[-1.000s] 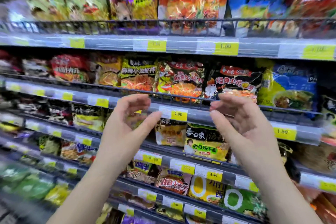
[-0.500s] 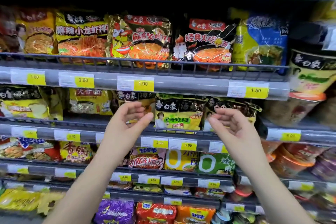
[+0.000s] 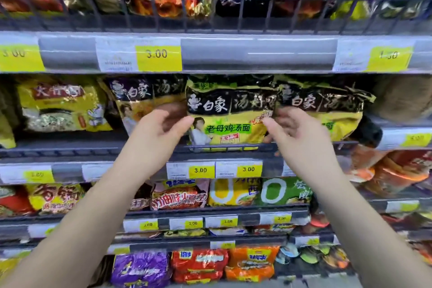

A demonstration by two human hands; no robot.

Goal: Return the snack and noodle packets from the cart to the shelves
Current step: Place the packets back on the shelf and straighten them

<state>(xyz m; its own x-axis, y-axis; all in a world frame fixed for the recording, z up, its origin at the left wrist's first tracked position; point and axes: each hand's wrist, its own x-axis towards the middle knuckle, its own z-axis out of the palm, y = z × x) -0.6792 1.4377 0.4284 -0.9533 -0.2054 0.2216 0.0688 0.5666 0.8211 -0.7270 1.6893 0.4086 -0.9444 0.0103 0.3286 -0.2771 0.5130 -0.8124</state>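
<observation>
Change: both hands have come in from mid-air to the shelf (image 3: 58, 148). The left hand (image 3: 161, 130) is at the left edge of the yellow noodle packet (image 3: 228, 124) and the right hand (image 3: 295, 134) is at its right edge.
Packet: upright on the shelf, between similar packets.
Meaning: probably already returned and now being straightened.
Grip: the curved fingers are blurred, so I cannot tell whether they pinch or only touch.
Hidden: the cart is out of view.

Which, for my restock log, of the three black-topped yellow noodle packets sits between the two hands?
The middle packet, frontmost of the three: the left hand is at its left edge, the right hand at its right edge.
</observation>
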